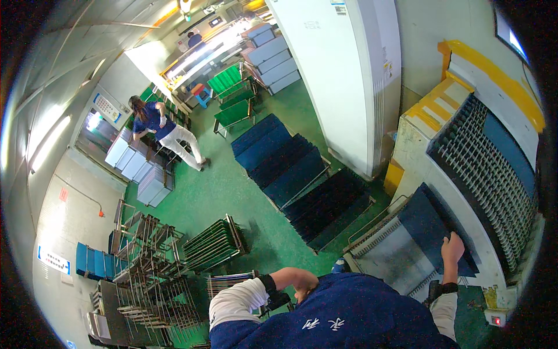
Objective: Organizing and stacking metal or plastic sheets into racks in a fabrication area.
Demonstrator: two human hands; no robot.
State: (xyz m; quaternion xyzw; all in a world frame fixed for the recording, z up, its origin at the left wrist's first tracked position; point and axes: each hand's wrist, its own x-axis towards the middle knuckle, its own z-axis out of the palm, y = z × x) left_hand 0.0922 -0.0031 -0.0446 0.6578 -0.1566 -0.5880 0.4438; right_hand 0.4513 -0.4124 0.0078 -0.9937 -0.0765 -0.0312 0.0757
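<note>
My right hand (pixel 452 248) is closed on the edge of a dark blue flat panel (pixel 427 224). The panel leans over a metal rack (pixel 383 250) with toothed side rails, beside a white machine. A second sheet edge shows close behind the panel. My left hand (pixel 303 286) is bent in near my chest, its fingers mostly hidden by the wrist and my navy top. Whether it holds anything cannot be seen.
Right of me stands the machine with a row of rollers (pixel 485 157). Racks of dark panels (pixel 302 180) stand ahead on the green floor (pixel 215 192). Metal racks (pixel 148 256) crowd the left. A tall white cabinet (pixel 337 75) rises ahead; a co-worker (pixel 160 125) stands far left.
</note>
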